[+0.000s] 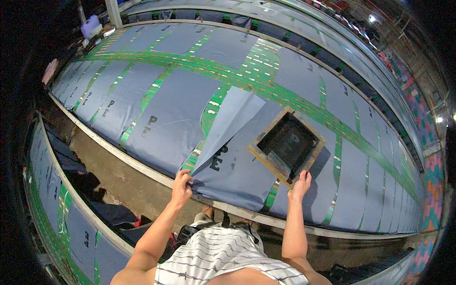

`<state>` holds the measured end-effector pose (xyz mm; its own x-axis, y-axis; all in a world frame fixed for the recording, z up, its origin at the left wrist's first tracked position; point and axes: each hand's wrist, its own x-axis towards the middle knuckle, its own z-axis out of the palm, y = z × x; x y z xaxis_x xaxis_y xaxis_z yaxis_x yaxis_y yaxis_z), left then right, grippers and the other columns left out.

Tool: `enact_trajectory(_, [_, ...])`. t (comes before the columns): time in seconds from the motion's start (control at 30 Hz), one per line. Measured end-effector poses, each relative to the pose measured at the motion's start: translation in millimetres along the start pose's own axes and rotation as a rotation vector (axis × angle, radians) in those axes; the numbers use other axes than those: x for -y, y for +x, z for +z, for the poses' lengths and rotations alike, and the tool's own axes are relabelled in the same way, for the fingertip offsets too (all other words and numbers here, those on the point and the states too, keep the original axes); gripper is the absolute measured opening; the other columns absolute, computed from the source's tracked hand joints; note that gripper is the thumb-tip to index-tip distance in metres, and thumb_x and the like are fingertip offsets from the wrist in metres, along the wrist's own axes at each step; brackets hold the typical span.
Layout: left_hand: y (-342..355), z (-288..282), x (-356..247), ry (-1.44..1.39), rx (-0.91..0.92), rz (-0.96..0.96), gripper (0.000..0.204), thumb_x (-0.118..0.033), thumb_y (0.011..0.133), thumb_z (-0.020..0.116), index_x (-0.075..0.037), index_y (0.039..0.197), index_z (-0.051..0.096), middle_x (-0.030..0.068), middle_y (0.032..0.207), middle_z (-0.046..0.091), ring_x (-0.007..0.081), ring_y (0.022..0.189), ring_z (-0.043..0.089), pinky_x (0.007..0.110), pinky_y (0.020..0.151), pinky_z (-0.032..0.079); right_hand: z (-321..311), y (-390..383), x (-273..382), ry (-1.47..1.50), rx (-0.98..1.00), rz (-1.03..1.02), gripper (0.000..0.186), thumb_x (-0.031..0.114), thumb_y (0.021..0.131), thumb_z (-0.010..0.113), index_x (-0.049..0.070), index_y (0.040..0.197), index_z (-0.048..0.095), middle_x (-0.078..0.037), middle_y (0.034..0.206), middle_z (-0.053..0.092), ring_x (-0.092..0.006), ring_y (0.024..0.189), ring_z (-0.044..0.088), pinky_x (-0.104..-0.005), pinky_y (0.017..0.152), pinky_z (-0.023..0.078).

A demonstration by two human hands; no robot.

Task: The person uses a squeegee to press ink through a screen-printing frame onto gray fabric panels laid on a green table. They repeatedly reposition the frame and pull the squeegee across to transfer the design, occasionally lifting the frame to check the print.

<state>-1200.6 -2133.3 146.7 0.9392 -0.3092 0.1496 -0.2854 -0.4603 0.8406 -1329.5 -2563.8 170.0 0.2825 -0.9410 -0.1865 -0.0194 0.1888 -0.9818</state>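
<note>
Near the front edge of a long table, my left hand (181,188) is closed on the edge of a blue-grey fabric piece (232,121). Part of that piece is folded back, showing its paler underside and partly covering black printed lettering. My right hand (300,185) grips the near corner of a screen printing frame (292,135). This wooden-rimmed frame is tilted over the fabric and casts a shadow to its right. A flat blade-like piece, perhaps a squeegee, lies inside its near side. Fingers on the frame's underside are hidden.
Similar fabric pieces (178,111) lie in rows on the green table surface (259,64), many with black print. More long tables stand at the far side and the lower left (107,251). A concrete aisle (118,175) runs before me. A purple container (90,27) is at the far left.
</note>
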Motion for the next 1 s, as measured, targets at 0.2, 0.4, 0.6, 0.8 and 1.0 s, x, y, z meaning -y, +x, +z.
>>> enact_trajectory(0.2, [10.3,5.1,0.5,0.224,0.173,0.075,0.067,0.017,0.063,0.052,-0.004,0.125,0.064,0.0172,0.123,0.062,0.0354,0.112,0.062,0.039,0.093,0.051,3.0,-5.3,13.8,-0.028,-0.034,0.045,0.06,0.031,0.102,0.06,0.004,0.151,0.038,-0.013,0.153,0.042,-0.0261,0.14,0.039,-0.043,0.114,0.031])
enact_trajectory(0.4, [27.8,5.0,-14.5,0.295,0.258,0.053,0.074,0.011,0.068,0.057,0.001,0.141,0.051,0.0191,0.136,0.055,0.0406,0.122,0.057,0.042,0.102,0.047,-4.9,-2.1,18.0,0.008,0.005,0.045,0.061,0.032,0.102,0.06,0.006,0.152,0.037,-0.014,0.156,0.038,-0.0273,0.144,0.033,-0.0466,0.117,0.024])
enact_trajectory(0.6, [41.7,6.9,-12.4,0.48,0.381,-0.015,0.079,0.003,0.068,0.062,-0.001,0.145,0.046,0.0192,0.141,0.049,0.0404,0.116,0.06,0.045,0.097,0.051,-4.4,-3.5,19.5,0.005,0.011,0.012,0.059,0.032,0.102,0.06,0.003,0.15,0.039,-0.015,0.154,0.041,-0.0266,0.142,0.036,-0.0444,0.117,0.026])
enact_trajectory(0.8, [52.7,13.6,-28.3,0.593,0.404,-0.018,0.054,-0.002,0.071,0.065,0.003,0.125,0.059,0.0196,0.124,0.052,0.0414,0.108,0.061,0.049,0.089,0.053,-12.3,-1.5,16.4,-0.034,-0.028,-0.044,0.058,0.03,0.102,0.06,-0.001,0.147,0.043,-0.016,0.151,0.044,-0.0261,0.14,0.04,-0.0412,0.115,0.029])
enact_trajectory(1.0, [75.9,42.1,16.6,0.712,0.21,0.15,0.032,-0.009,0.075,0.069,-0.003,0.106,0.064,0.0187,0.127,0.05,0.0376,0.11,0.057,0.05,0.085,0.051,-8.7,-5.9,20.4,-0.066,-0.06,-0.022,0.056,0.03,0.102,0.06,0.0,0.146,0.044,-0.014,0.148,0.046,-0.0251,0.137,0.041,-0.0413,0.113,0.03])
